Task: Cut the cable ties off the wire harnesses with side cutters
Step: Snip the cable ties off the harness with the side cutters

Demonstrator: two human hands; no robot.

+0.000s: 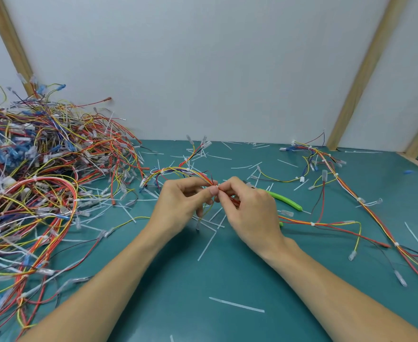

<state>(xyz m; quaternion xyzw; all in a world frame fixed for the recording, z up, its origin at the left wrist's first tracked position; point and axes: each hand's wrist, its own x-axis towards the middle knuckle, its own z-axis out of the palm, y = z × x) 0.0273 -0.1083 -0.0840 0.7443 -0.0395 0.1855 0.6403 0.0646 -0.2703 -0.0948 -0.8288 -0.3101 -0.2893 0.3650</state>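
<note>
A wire harness [178, 170] of red, yellow and black wires runs across the middle of the green table. My left hand [183, 201] and my right hand [249, 211] both pinch it at one spot, fingertips nearly touching around a small white cable tie [217, 186]. The harness continues right from under my right hand, with another white tie [312, 224] on it. The side cutters with green handles [286, 201] lie on the table just behind my right hand, partly hidden by it. Neither hand holds them.
A big tangled heap of wire harnesses [42, 174] fills the left side. Another harness [331, 174] lies at the right, stretching toward the near right edge. Several cut white tie strips [236, 304] litter the green table top [227, 272]. A white wall with wooden battens stands behind.
</note>
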